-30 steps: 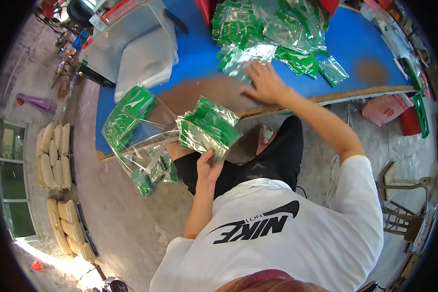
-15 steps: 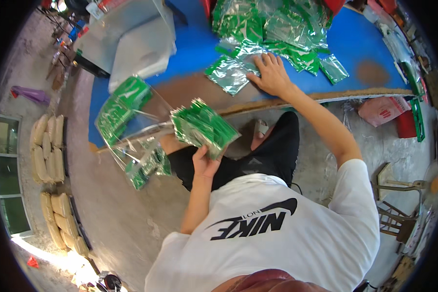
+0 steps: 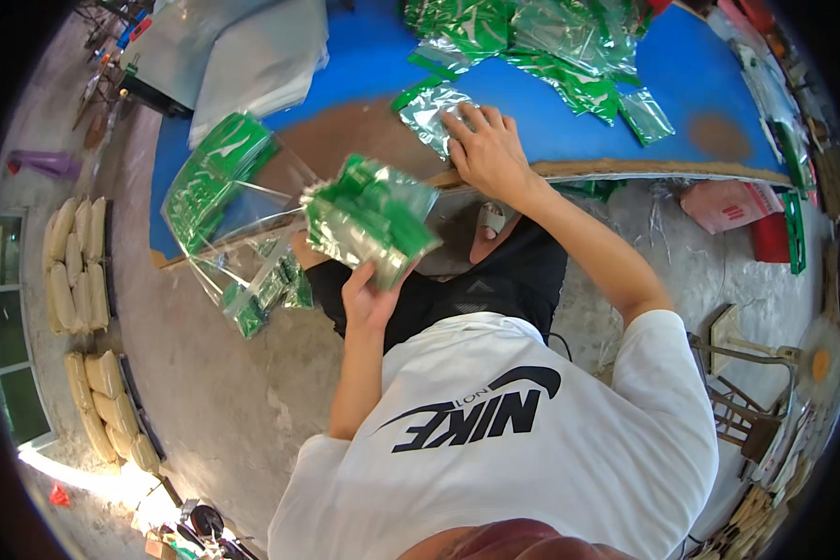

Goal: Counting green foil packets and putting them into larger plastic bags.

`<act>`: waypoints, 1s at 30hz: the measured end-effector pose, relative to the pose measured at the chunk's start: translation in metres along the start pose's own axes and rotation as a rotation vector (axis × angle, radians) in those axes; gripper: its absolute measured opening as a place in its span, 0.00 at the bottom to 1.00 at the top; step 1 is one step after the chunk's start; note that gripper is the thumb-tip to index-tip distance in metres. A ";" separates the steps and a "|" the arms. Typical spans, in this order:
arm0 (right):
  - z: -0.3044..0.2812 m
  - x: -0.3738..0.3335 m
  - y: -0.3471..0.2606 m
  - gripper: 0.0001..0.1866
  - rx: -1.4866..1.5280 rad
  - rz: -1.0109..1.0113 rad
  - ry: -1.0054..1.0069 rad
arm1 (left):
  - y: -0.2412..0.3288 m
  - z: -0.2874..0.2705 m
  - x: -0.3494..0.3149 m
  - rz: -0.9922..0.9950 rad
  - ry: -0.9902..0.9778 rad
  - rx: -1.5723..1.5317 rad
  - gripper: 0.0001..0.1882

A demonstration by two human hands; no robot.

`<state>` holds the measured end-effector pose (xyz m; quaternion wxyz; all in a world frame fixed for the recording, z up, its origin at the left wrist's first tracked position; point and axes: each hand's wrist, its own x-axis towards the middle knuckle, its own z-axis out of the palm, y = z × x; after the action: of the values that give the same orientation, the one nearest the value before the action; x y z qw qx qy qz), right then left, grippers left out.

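My left hand (image 3: 371,297) is closed on the near end of a thick stack of green and clear plastic bags (image 3: 371,210), held above my lap in front of the table edge. The stack is blurred, with its far edges uneven. On the table's near edge my right hand (image 3: 487,154) has its fingers spread, the tips on the right side of a flat clear bag with a green border (image 3: 427,114). Beyond it lies a large loose heap of the same green and clear bags (image 3: 569,47), and one bag (image 3: 646,116) sticks out at the heap's right.
The blue table (image 3: 364,65) has worn brown patches. At its left corner hangs a bundle of green bags (image 3: 219,177) in clear film, beside large clear sheets (image 3: 261,65). Filled sacks (image 3: 79,261) are stacked at left; a wooden stool (image 3: 742,411) stands at right.
My right hand has drawn toward me and left over the flat bags, and fewer show near it. The stack in my left hand has tilted and looks more ruffled. The whole view has shifted slightly.
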<state>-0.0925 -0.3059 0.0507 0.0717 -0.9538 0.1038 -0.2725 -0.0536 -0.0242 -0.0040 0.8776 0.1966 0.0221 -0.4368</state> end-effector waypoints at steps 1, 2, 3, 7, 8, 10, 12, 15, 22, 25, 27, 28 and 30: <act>0.000 -0.001 0.003 0.19 -0.023 0.057 0.013 | 0.005 -0.018 -0.006 -0.009 0.003 -0.012 0.36; -0.001 -0.002 0.000 0.18 -0.059 0.048 0.057 | 0.008 -0.028 -0.008 -0.028 -0.096 -0.049 0.36; -0.002 -0.004 -0.007 0.18 -0.079 0.059 0.054 | 0.009 -0.039 -0.007 -0.049 -0.197 -0.088 0.36; -0.017 -0.007 -0.044 0.15 0.510 -0.277 -0.284 | 0.002 -0.023 0.010 -0.043 0.012 0.028 0.35; -0.026 -0.002 -0.040 0.13 0.564 -0.132 -0.475 | 0.000 -0.020 0.012 -0.027 0.060 0.087 0.34; -0.044 0.010 -0.008 0.14 0.408 0.108 -0.233 | -0.004 -0.015 0.011 -0.034 0.029 0.060 0.34; -0.032 0.014 0.078 0.20 0.083 0.138 0.344 | -0.004 -0.013 0.011 -0.057 -0.055 0.035 0.33; -0.030 -0.017 0.152 0.42 -0.281 0.457 0.194 | -0.008 -0.020 0.011 -0.079 -0.004 0.046 0.33; -0.026 -0.026 0.118 0.57 -0.304 0.547 -0.200 | -0.010 -0.044 0.013 -0.110 0.044 -0.004 0.32; -0.027 -0.038 0.102 0.56 -0.281 0.462 -0.160 | -0.009 -0.042 0.012 -0.137 0.011 -0.011 0.31; -0.027 -0.046 0.083 0.56 -0.292 0.415 -0.146 | -0.007 -0.041 0.010 -0.137 -0.004 -0.021 0.31; -0.028 -0.051 0.073 0.54 -0.276 0.356 -0.143 | -0.007 -0.042 0.009 -0.134 0.001 -0.030 0.31; -0.032 -0.055 0.061 0.53 -0.210 0.281 -0.154 | -0.005 -0.043 0.008 -0.132 0.002 -0.035 0.31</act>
<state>-0.1650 -0.3546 0.0377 0.0168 -0.9502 0.2582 -0.1735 -0.0473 -0.0171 -0.0473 0.8501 0.1796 0.0434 -0.4931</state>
